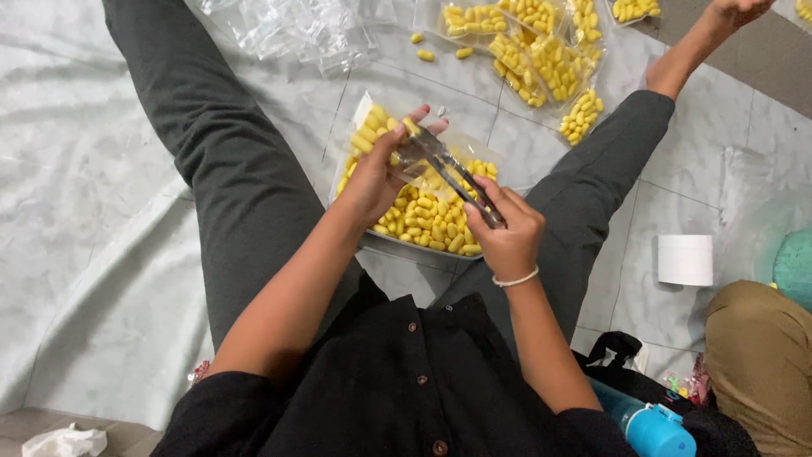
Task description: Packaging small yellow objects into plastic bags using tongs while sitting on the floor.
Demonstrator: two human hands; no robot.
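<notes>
Between the knees, over a tray (385, 239) of yellow pieces (427, 222): left hand (376, 173) grips an open clear bag (414, 161); right hand (505, 230) clasps tongs (452, 173) entering it. Best practice, arguably: keep the bag mouth wide, release low.

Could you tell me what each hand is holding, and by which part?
Left hand holds a clear plastic bag near its open top; right hand grips metal tongs by their handle end.

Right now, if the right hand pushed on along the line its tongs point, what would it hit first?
The right hand aims the tongs up-left. Their tips are already at the clear bag held by the left hand, so probably the bag and its yellow pieces; depth is unclear.
</notes>
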